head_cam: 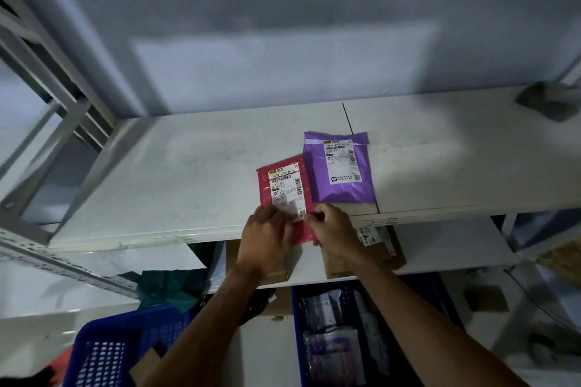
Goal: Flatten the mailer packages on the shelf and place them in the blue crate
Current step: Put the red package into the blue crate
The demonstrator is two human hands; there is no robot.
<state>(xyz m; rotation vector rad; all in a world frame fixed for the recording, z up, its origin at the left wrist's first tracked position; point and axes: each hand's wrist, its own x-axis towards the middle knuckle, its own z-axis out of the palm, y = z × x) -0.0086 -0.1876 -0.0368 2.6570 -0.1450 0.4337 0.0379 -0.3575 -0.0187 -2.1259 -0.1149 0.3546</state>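
Pink mailer (283,185): at the shelf (188,173) front edge, just beside the purple mailer (339,173).
Left hand (267,236): fingers laid on its near end, pressing.
Right hand (333,229): fingers curled, pinching its right edge.
Technique: I'd hold that edge taut and sweep my left palm outward.
Blue crate (297,324): below, already holding packages.

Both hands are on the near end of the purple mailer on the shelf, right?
Not quite. The head view shows the left hand and right hand on the near end of the pink mailer, on the shelf. Neither hand touches the purple mailer, which lies beside it, farther back.
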